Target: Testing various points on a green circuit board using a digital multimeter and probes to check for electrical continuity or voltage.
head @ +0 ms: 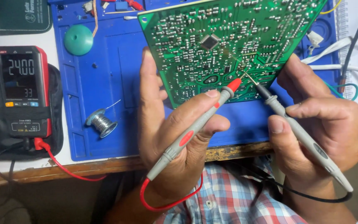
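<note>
My left hand (168,137) grips a grey test probe with a red tip (195,126) and also steadies the lower left edge of a green circuit board (228,45), held tilted with its solder side toward me. My right hand (320,128) holds a grey test probe with a black tip (299,132) like a pen. Both metal probe points touch solder pads near the board's lower middle, close together. A red lead loops under my left wrist; a black lead trails from the right probe.
A digital multimeter (21,89) with a lit display rests on a black pouch at the left. A blue work mat (104,83) carries a solder spool (101,122) and a green round cap (78,40). White and green wires lie at the right.
</note>
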